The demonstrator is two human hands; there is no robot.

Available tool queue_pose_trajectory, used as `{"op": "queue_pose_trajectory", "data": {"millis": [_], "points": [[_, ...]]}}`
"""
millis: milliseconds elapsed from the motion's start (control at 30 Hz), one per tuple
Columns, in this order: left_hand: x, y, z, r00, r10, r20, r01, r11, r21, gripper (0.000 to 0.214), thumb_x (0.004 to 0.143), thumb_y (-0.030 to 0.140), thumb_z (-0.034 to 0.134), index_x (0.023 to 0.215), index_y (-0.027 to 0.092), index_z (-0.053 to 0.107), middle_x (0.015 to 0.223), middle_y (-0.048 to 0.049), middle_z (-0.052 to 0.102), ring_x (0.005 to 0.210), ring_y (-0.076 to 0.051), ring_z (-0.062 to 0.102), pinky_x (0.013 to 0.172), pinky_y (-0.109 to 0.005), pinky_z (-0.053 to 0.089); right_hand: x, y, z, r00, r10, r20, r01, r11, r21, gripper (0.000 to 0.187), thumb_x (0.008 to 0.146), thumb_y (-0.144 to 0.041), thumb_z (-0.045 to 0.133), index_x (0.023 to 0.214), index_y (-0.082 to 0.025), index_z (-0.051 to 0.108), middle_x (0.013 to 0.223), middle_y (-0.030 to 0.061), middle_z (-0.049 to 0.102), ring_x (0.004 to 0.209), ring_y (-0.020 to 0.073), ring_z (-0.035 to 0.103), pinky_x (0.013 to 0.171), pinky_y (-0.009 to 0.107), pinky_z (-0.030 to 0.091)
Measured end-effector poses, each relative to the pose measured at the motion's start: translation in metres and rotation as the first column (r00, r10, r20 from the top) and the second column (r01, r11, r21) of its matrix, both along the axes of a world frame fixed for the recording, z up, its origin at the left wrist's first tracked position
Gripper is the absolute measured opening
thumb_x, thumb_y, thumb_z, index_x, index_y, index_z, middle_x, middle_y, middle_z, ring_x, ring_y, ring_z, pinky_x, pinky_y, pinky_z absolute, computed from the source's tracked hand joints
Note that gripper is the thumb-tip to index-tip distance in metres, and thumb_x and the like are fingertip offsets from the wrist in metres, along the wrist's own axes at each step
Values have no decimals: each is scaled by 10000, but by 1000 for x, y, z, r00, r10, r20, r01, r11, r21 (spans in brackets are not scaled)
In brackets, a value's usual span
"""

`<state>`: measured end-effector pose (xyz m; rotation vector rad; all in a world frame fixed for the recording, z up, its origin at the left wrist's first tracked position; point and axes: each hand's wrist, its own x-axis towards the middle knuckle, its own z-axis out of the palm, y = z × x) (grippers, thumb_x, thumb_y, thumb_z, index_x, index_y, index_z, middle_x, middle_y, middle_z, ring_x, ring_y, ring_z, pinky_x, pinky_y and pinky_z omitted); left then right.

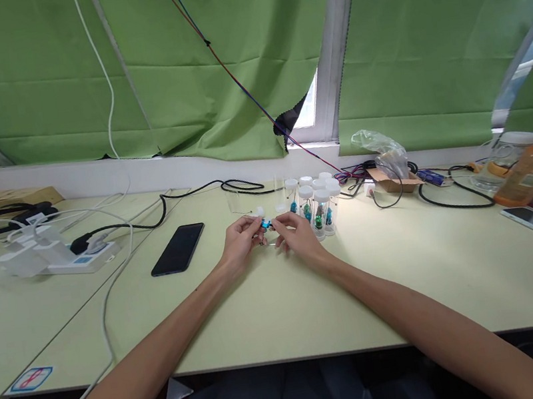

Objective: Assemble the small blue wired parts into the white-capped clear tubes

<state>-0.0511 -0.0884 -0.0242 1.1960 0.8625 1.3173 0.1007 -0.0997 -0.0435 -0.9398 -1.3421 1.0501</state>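
L hand (240,239) & R hand (296,232): both pinched on blue piece (265,224), table (409,271) ctr. Capped vials (321,207), 2 o'clock, just beside: filled. Clear tubes (233,199), 11 o'clock: seemingly empty. Phone (178,248), 9 o'clock.

One camera sits on the person's head. It looks forward and down across the table (411,284) toward its far edge and the green blinds (233,50). The left hand (241,237) and right hand (298,232) show small, well out from it.
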Motion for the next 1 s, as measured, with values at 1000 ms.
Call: {"op": "queue_pose_trajectory", "data": {"millis": [1000], "points": [[0, 0, 0, 999, -28, -29, 29, 1000, 12, 326, 681, 417, 805, 749, 145, 638, 660, -11, 583, 560, -111, 520, 554, -276, 459, -1, 0, 0, 1000, 0, -9, -1, 999, -32, 348, 829, -515, 604, 908, -179, 562, 722, 4, 654, 448, 96, 589, 365, 191, 416]]}}
